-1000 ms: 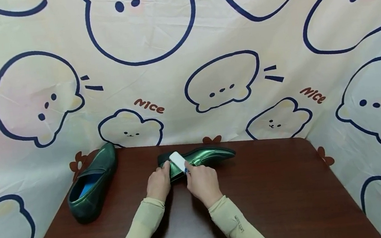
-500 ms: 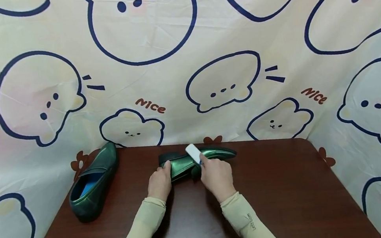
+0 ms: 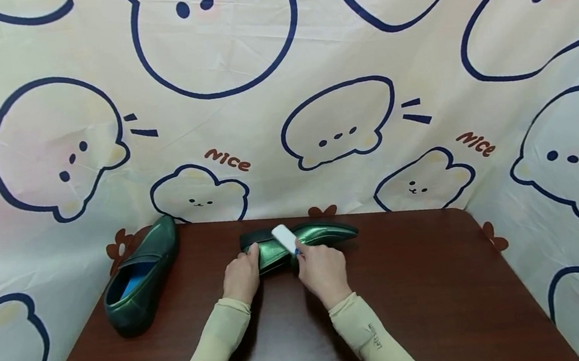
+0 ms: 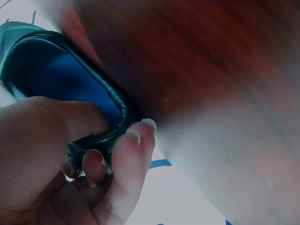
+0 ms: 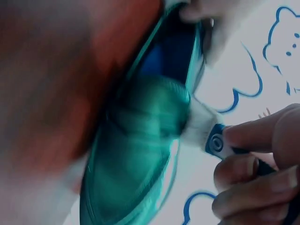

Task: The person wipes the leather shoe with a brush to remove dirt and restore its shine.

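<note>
At twelve o'clock on the tabletop [image 3: 432,283], my left hand [image 3: 240,278] grips the green shoe's [image 3: 318,234] heel rim, thumb hiding its blue lining. My right hand [image 3: 323,271] pinches a white brush [image 3: 284,239], blurred against the upper.

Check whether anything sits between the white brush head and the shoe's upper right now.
Nothing visible does. The right hand holds the brush with its white head directly against the upper of the shoe, while the left hand grips the heel rim. The other shoe lies apart on the left.
</note>
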Available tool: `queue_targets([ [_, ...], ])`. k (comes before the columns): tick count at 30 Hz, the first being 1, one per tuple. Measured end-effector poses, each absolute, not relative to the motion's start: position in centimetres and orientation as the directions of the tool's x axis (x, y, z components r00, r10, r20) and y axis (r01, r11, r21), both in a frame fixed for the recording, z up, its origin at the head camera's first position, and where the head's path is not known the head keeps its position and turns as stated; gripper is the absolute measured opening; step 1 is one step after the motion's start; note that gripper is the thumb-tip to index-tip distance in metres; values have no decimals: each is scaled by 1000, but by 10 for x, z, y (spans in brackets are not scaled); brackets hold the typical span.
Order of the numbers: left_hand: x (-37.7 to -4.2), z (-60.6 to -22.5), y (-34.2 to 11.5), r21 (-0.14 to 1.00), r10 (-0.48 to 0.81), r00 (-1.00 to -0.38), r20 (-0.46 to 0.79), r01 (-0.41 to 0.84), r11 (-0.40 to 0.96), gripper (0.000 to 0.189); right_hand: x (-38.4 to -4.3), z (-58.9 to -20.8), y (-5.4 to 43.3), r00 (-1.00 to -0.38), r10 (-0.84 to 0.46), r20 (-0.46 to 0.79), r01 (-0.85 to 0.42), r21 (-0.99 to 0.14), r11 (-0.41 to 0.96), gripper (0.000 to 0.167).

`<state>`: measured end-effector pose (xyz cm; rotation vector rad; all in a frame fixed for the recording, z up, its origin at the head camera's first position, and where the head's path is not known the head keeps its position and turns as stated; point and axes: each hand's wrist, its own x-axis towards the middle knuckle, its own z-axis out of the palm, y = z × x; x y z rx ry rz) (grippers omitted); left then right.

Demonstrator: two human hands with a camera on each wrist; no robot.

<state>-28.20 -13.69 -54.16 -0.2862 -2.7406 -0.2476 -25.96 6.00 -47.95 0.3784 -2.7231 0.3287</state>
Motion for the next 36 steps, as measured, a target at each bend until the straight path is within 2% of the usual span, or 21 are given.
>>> queue_targets([
  [5,-285,-542,-135,113,188,-910,369,245,963,20,-268,-471,81,-907,-117,404,-204,-180,962,36],
  [9,-284,-541,-134,100,183,-916,356,232,968,23,-270,-471,87,-900,-148,410,-241,-185,953,35],
  [14,-284,-531,-128,-63,177,-931,320,165,984,32,-271,-472,86,-880,-173,442,-278,-185,943,34],
  [18,-293,-522,-122,-149,273,-904,329,236,960,52,-271,-473,84,-878,-173,446,-282,-189,941,34],
  [21,-305,-520,-119,-150,375,-865,333,345,927,52,-271,-476,82,-877,-173,449,-289,-202,936,35],
  [24,-316,-519,-118,-114,413,-851,325,399,910,46,-272,-482,76,-870,-169,463,-304,-234,924,36],
  [30,-328,-519,-117,-31,420,-865,276,428,903,33,-272,-488,64,-860,-171,480,-315,-236,920,38],
  [36,-328,-520,-114,4,409,-884,224,421,907,31,-272,-486,73,-883,-125,451,-233,-191,954,38],
])
